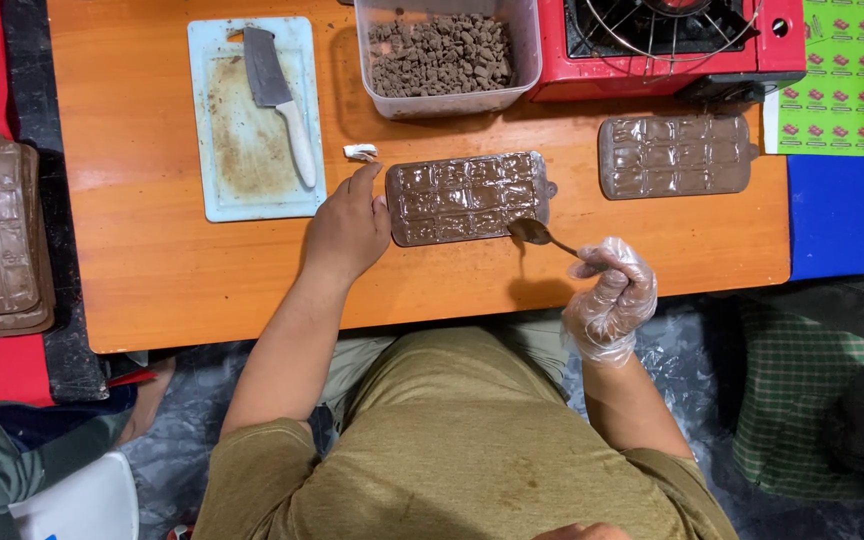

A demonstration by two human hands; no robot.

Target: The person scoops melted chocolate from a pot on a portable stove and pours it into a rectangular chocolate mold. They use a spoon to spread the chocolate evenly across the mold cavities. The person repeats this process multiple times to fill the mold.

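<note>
**Filling chocolate bar mould with spoon**

Left hand (347, 232) bare, fingers spread flat, pressing the left end of the filled chocolate mould (467, 198), gripping nothing. Gloved right hand (610, 295) closed around a spoon (537, 233), bowl at the mould's lower right corner. Step looks like topping up or levelling cavities; next needs a steady scrape leftward. Second mould (674, 155) well right; cutting board (254, 118) with cleaver (277, 100) beyond the left hand. Table edge near the wrist.

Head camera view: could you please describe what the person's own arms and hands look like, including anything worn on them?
The left hand is bare, with no glove. The right hand wears a thin, crinkled, see-through plastic glove reaching to the wrist. Both forearms are uncovered; short olive-green shirt sleeves end above the elbows. No watch, ring or band shows.
</note>
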